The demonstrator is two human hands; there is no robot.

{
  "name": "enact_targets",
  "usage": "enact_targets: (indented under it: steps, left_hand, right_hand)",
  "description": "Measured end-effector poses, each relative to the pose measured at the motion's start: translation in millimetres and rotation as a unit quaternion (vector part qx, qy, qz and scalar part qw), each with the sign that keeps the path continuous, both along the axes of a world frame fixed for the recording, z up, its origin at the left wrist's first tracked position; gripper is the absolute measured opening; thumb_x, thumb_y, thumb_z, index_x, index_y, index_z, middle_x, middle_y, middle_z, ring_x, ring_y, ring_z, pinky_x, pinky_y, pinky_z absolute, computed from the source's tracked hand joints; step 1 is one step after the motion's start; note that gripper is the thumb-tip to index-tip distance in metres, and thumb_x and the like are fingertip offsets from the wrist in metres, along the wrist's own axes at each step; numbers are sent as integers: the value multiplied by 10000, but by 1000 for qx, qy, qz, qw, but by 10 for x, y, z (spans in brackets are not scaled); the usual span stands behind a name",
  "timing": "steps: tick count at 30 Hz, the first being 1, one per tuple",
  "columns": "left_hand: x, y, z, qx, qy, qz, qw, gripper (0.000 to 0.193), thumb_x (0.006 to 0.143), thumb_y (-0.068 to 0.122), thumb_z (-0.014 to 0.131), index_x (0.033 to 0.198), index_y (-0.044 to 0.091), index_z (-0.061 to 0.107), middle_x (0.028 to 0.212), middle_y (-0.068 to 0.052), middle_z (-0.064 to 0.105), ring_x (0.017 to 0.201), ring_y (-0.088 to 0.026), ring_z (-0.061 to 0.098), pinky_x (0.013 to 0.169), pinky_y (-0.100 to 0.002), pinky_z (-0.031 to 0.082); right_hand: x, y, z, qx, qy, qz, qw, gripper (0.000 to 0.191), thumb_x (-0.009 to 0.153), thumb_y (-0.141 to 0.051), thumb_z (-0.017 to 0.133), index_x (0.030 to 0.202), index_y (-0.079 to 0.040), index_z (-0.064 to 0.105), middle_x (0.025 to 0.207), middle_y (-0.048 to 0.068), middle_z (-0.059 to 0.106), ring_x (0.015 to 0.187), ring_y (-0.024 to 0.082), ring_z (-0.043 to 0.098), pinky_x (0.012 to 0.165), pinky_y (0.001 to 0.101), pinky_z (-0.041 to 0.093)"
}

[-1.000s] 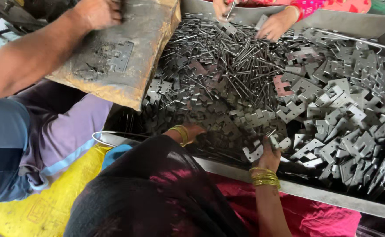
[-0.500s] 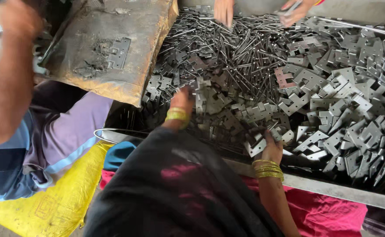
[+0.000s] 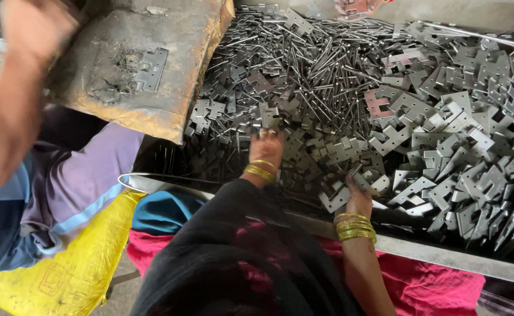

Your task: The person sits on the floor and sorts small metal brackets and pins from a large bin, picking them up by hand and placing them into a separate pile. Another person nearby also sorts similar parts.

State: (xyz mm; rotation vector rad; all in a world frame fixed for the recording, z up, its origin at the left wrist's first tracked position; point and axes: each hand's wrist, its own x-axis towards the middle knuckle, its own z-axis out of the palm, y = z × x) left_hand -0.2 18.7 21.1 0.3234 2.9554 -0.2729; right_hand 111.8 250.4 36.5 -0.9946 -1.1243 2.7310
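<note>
A big heap of grey metal hinge plates (image 3: 421, 134) and thin metal pins (image 3: 321, 64) fills a metal tray (image 3: 444, 254). My left hand (image 3: 267, 149), with gold bangles at the wrist, reaches into the near side of the heap and its fingers close on one hinge plate (image 3: 267, 117). My right hand (image 3: 357, 199), also with bangles, rests at the heap's front edge and grips a flat hinge plate (image 3: 334, 201). A black cloth (image 3: 233, 263) covers my arms and lap.
Another person's bare arm (image 3: 16, 88), blurred, hangs at the left above a dirty brown block (image 3: 145, 64) with a hinge plate lying on it. Their blue and lilac clothes, a yellow sack (image 3: 63, 269) and pink cloth (image 3: 432, 287) lie below. Someone else's hand (image 3: 356, 7) shows at the top.
My left hand has pushed further into the heap and taken hold of a plate. My right hand has shifted slightly left with its plate. The other person's arm swung over the block.
</note>
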Motion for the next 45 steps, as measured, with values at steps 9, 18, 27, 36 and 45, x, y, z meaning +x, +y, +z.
enact_targets:
  steps: [9, 18, 27, 36, 45]
  left_hand:
    - [230, -53, -131, 139, 70, -267, 951, 86, 906, 208, 635, 961, 146, 657, 1065, -73, 687, 1077, -264, 644, 945, -400, 513]
    - [-152, 208, 15, 39, 241, -105, 964, 383, 785, 229, 554, 1148, 219, 676, 1124, -94, 638, 1042, -280, 569, 983, -505, 502]
    - [26, -308, 144, 245, -11, 76, 966, 298, 887, 236, 677, 1175, 163, 645, 976, -172, 746, 985, -357, 718, 866, -475, 555]
    - [-29, -215, -84, 300, -114, 154, 934, 427, 843, 367, 808, 1120, 52, 729, 1115, -227, 709, 1046, -382, 692, 911, -441, 581]
    - [76, 74, 460, 434, -98, 126, 887, 440, 910, 495, 695, 1175, 150, 762, 1162, -175, 789, 1086, -329, 748, 960, -411, 562]
  right_hand:
    - [-43, 10, -69, 120, -95, 61, 986, 340, 984, -174, 684, 1237, 52, 661, 1083, 183, 753, 922, 329, 744, 779, 422, 619]
    - [-185, 215, -392, 330, -149, 185, 914, 441, 941, -266, 750, 1220, 66, 669, 1144, 197, 724, 959, 277, 708, 861, 385, 558]
    - [-323, -6, -782, 112, -84, 129, 982, 349, 849, -126, 750, 1159, 32, 715, 1096, 149, 765, 930, 262, 737, 840, 387, 579]
    - [-569, -74, -1095, 300, -130, 190, 926, 514, 882, -328, 770, 1220, 52, 695, 1157, 167, 733, 1007, 260, 691, 899, 355, 510]
    - [-589, -226, -812, 277, -129, 176, 936, 688, 924, -575, 624, 1256, 21, 712, 1162, 150, 739, 1005, 244, 674, 898, 381, 509]
